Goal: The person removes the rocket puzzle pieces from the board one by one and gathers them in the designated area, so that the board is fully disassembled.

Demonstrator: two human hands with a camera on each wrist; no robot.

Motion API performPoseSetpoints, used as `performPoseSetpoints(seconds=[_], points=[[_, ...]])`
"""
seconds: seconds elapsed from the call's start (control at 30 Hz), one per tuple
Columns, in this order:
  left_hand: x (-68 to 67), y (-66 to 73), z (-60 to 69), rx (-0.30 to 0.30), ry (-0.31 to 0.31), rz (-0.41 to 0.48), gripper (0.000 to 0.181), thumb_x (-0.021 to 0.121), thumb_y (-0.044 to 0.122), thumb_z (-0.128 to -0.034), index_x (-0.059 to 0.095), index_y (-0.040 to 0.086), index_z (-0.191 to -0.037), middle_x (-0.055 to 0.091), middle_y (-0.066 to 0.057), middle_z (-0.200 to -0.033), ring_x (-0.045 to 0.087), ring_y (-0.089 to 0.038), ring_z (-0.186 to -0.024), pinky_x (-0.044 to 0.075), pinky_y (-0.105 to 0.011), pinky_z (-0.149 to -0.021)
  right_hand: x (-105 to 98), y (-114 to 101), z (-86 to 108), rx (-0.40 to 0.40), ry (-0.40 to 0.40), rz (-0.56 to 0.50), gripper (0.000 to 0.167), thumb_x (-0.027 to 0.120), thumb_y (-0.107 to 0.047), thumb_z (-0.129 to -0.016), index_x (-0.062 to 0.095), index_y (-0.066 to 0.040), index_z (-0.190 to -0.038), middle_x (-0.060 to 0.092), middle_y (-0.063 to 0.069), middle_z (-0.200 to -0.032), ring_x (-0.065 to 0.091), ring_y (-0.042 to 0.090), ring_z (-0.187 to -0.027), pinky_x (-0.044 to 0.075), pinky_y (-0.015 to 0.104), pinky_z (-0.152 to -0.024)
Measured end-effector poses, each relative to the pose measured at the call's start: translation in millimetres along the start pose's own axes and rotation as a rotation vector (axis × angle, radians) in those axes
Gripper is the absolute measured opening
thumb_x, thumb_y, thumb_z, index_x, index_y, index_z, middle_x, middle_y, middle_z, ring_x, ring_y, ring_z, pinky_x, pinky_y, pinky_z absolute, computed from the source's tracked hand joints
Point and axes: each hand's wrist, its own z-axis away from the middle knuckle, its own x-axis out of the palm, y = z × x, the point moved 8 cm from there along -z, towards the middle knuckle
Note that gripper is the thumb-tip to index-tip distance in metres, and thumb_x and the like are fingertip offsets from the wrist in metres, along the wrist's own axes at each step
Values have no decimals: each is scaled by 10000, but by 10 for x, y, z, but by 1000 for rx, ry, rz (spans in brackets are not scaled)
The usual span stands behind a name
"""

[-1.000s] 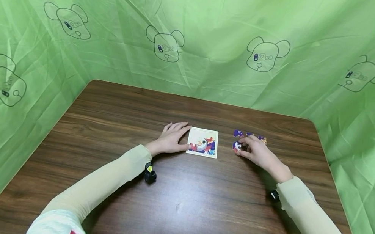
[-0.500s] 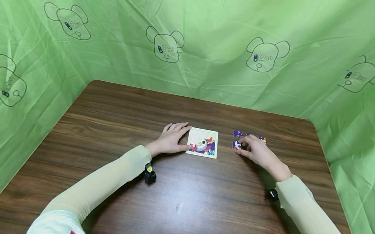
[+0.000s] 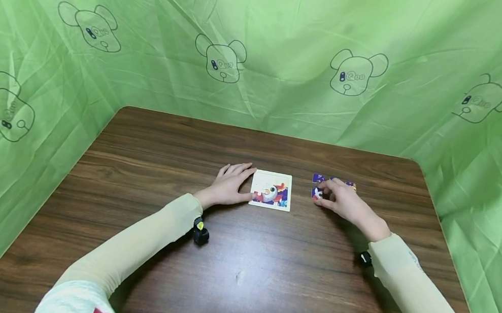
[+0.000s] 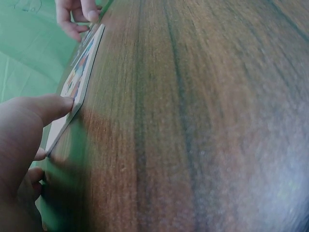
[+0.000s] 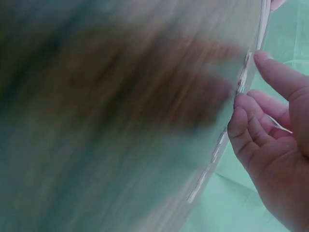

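Note:
A square puzzle board (image 3: 272, 177) with a pale frame lies on the table. Part of a colourful bird picture fills its lower area, and the upper area is bare. At its left edge my left hand (image 3: 228, 186) rests, fingers spread, with the thumb on the rim in the left wrist view. To the right of the board, my right hand (image 3: 341, 202) holds a purple, white and red puzzle piece (image 3: 316, 194) between thumb and fingertips, low at the table. The hand partly covers the piece. Another purple piece (image 3: 318, 178) lies just behind it.
More puzzle pieces (image 3: 351, 185) lie behind the right hand, partly hidden by it. The brown wooden table (image 3: 240, 257) is bordered by a green cloth (image 3: 280, 98) with bear outlines at the back and sides.
The right hand and the piece at its fingertips have shifted very slightly toward the back of the table. The left hand and the puzzle board have stayed in place.

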Motion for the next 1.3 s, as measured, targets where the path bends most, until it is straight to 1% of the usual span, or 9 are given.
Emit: performPoseSetpoints(seconds=[0.17, 0.43, 0.6, 0.73, 0.83, 0.97, 1.03, 1.17, 1.3], points=[[-11, 5, 0, 4, 5, 7, 869, 649, 538, -955, 317, 127, -1645, 259, -118, -1709, 234, -335, -1559, 87, -602, -1250, 35, -120, -81, 3, -44, -33, 372, 782, -199, -951, 687, 18, -1238, 661, 139, -1074, 662, 286, -967, 561, 474, -833], [18, -2, -22, 9, 6, 12, 862, 648, 532, -956, 323, 125, -1642, 255, -122, -1710, 243, -349, -1553, 89, -615, -1243, 129, -468, -272, -82, -52, -50, 370, 807, -190, -926, 700, 21, -1211, 683, 143, -1105, 672, 292, -997, 564, 468, -876], [23, -2, -33, 18, 10, 15, 844, 654, 502, -954, 336, 122, -1638, 255, -128, -1709, 240, -355, -1551, 88, -620, -1239, 222, -635, -352, -110, -86, -51, 398, 801, -205, -930, 689, 32, -1229, 681, 140, -1114, 657, 256, -944, 571, 432, -846], [8, -6, -22, 14, 16, 22, 839, 659, 482, -950, 341, 117, -1635, 262, -135, -1706, 242, -360, -1550, 88, -621, -1237, 301, -749, -410, -139, -106, -50, 398, 795, -191, -931, 686, 33, -1241, 672, 146, -1111, 638, 232, -913, 560, 442, -856], [3, 1, -12, 10, 1, 10, 841, 660, 487, -956, 331, 128, -1641, 256, -126, -1710, 235, -349, -1556, 93, -615, -1241, 359, -808, -452, -153, -107, -52, 398, 799, -196, -929, 689, 30, -1238, 673, 141, -1110, 628, 209, -873, 556, 435, -847], [8, 4, -16, 8, -9, -1, 840, 661, 488, -958, 328, 137, -1644, 249, -117, -1713, 226, -339, -1562, 95, -611, -1243, 413, -856, -507, -152, -98, -57, 427, 817, -249, -917, 691, 22, -1222, 662, 120, -1070, 604, 191, -828, 546, 398, -795], [7, 4, -21, 9, 2, -4, 837, 659, 488, -953, 337, 134, -1640, 257, -118, -1710, 230, -337, -1560, 97, -611, -1242, 425, -874, -530, -146, -94, -53, 436, 826, -271, -910, 694, 14, -1212, 652, 109, -1059, 589, 183, -821, 538, 385, -782], [14, 18, -17, -4, 52, -9, 815, 631, 491, -952, 362, 122, -1627, 280, -123, -1700, 238, -339, -1557, 91, -611, -1243, 430, -906, -559, -126, -101, -51, 413, 831, -254, -905, 689, 17, -1182, 637, 120, -1066, 588, 199, -846, 542, 396, -805], [55, 44, -22, -57, 110, -19, 815, 591, 559, -960, 386, 116, -1613, 299, -115, -1694, 237, -325, -1561, 72, -610, -1248, 448, -919, -575, -112, -116, -63, 392, 830, -231, -906, 681, 28, -1160, 628, 132, -1067, 608, 244, -898, 546, 418, -844]])
